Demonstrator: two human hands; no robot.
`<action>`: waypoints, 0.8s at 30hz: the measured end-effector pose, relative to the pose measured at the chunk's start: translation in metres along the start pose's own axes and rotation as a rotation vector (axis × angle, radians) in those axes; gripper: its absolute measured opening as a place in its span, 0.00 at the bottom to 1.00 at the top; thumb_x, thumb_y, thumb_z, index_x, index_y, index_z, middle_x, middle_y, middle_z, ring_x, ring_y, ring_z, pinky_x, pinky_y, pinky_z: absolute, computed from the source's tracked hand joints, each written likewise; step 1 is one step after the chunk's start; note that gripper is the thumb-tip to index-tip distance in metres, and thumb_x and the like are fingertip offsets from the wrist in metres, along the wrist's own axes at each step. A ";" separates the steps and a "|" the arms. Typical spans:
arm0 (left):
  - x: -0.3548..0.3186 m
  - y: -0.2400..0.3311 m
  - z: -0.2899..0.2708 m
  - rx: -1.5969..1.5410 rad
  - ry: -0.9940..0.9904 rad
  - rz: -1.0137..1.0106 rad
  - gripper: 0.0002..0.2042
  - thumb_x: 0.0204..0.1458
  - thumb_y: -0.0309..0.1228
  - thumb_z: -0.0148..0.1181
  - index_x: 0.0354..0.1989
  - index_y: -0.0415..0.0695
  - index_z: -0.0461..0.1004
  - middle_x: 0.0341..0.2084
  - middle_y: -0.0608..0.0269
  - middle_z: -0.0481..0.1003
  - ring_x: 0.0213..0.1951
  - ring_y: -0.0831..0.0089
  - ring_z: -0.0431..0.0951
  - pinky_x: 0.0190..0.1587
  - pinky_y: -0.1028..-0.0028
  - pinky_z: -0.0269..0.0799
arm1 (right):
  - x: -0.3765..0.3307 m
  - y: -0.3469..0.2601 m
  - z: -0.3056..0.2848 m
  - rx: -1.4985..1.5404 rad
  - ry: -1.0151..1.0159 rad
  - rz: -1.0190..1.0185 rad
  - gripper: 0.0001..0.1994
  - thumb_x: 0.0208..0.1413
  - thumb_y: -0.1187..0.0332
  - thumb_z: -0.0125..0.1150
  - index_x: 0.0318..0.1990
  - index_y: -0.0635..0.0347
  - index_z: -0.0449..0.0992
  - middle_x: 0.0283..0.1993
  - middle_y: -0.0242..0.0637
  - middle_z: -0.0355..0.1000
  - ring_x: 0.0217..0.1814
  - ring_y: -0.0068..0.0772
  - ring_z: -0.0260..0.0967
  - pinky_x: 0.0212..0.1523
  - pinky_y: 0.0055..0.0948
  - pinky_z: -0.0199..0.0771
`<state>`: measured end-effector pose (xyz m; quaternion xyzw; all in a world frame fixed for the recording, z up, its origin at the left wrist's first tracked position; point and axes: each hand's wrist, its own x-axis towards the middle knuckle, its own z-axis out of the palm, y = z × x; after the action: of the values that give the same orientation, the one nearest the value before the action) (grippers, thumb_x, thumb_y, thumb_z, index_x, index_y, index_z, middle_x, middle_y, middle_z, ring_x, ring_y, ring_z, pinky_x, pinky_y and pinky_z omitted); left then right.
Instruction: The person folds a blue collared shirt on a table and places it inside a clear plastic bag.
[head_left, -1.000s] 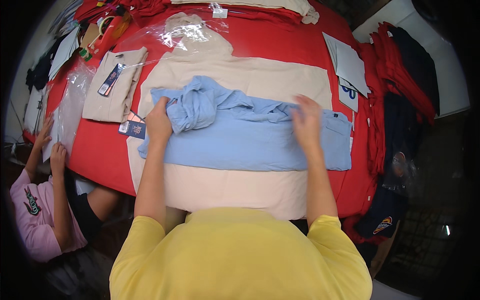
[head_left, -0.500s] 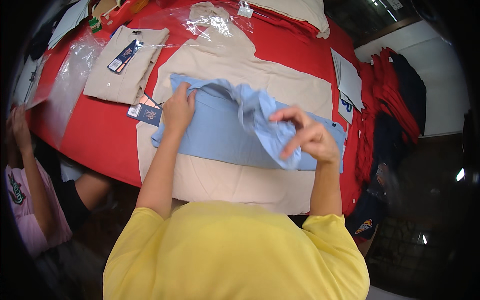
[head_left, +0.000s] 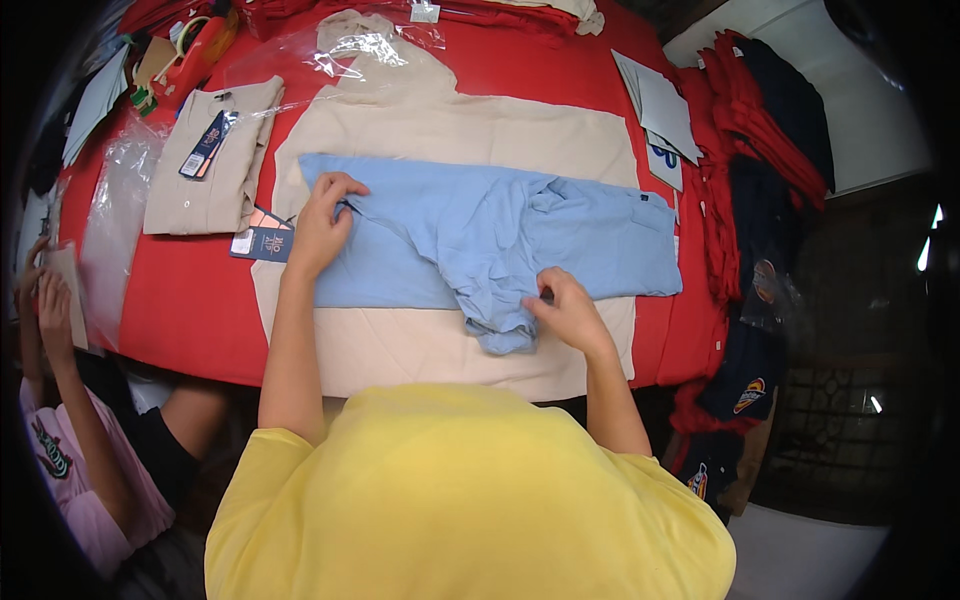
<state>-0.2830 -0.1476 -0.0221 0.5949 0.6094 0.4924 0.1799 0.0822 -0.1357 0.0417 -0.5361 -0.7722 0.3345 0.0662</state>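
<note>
A light blue shirt [head_left: 600, 225] lies folded lengthwise across a beige garment [head_left: 480, 125] that is spread on the table. Bunched fabric, probably a sleeve [head_left: 490, 265], runs down over the shirt's middle, and its end hangs past the shirt's near edge. My left hand [head_left: 325, 222] is closed on the shirt fabric near its left end, thumb and fingers pinching a crease. My right hand [head_left: 568, 312] pinches the right side of the bunched fabric close to its lower end.
The table has a red cover [head_left: 190, 310]. To the left are a folded beige shirt [head_left: 205, 125] with tags and a clear plastic bag [head_left: 115, 215]. White cards [head_left: 655, 105] and piled red garments [head_left: 765, 125] are at right. Another person's hands [head_left: 55, 300] hold a card at far left.
My right hand has moved left and nearer to me, and the lifted blue fabric now lies down over the shirt. The left hand still grips the shirt's left end.
</note>
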 end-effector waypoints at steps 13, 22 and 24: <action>-0.003 -0.002 0.004 0.066 0.041 0.038 0.07 0.43 0.12 0.49 0.28 0.37 0.64 0.35 0.58 0.65 0.40 0.62 0.70 0.44 0.75 0.65 | 0.038 -0.009 -0.072 0.610 0.024 -0.276 0.18 0.51 0.77 0.52 0.51 0.64 0.74 0.46 0.30 0.69 0.46 0.21 0.61 0.52 0.19 0.59; -0.003 -0.007 0.006 0.145 0.005 0.083 0.07 0.45 0.11 0.49 0.28 0.37 0.63 0.35 0.58 0.65 0.38 0.63 0.70 0.41 0.76 0.66 | 0.060 0.034 -0.064 0.281 -0.064 -0.133 0.23 0.47 0.81 0.56 0.55 0.62 0.73 0.55 0.35 0.71 0.58 0.29 0.65 0.59 0.25 0.61; -0.003 -0.008 0.007 0.132 0.041 0.092 0.07 0.44 0.11 0.49 0.28 0.37 0.64 0.34 0.57 0.66 0.35 0.61 0.70 0.38 0.72 0.67 | 0.057 0.032 -0.068 0.383 -0.073 -0.092 0.22 0.48 0.82 0.56 0.53 0.62 0.74 0.54 0.35 0.72 0.56 0.28 0.66 0.58 0.25 0.62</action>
<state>-0.2809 -0.1461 -0.0324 0.6226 0.6162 0.4707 0.1052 0.1145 -0.0497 0.0606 -0.4653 -0.7200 0.4912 0.1541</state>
